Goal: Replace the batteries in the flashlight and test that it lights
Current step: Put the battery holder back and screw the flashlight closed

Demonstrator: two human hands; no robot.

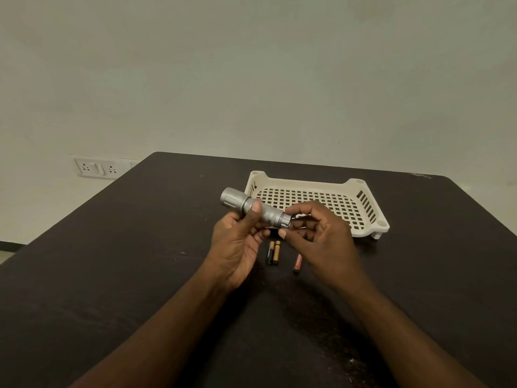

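Two bare forearms are seen reaching forward from the near edge over a dark table (112, 275). On the table, just beyond the wrists and between the two hands, three small batteries are laid. Two of them, a black-and-gold pair (273, 252), lie side by side and touching, pointing away from the viewer. A reddish battery (297, 263) is set a little to their right, apart from them and partly hidden under the right hand.

Above the batteries a silver flashlight (256, 208) is held off the table, tilted so that its wide head is directed up and to the left. Its ribbed barrel is gripped by the left hand (237, 242), with the thumb laid across the top. The tail end is pinched by the fingers of the right hand (319, 236), which are curled around the end cap. Whether the cap is loose or tight cannot be told.

Just behind the hands a cream plastic basket (363, 203) with a grid of holes is stood on the table. Further back, on the pale wall at the left, a white socket panel (98, 167) is mounted.
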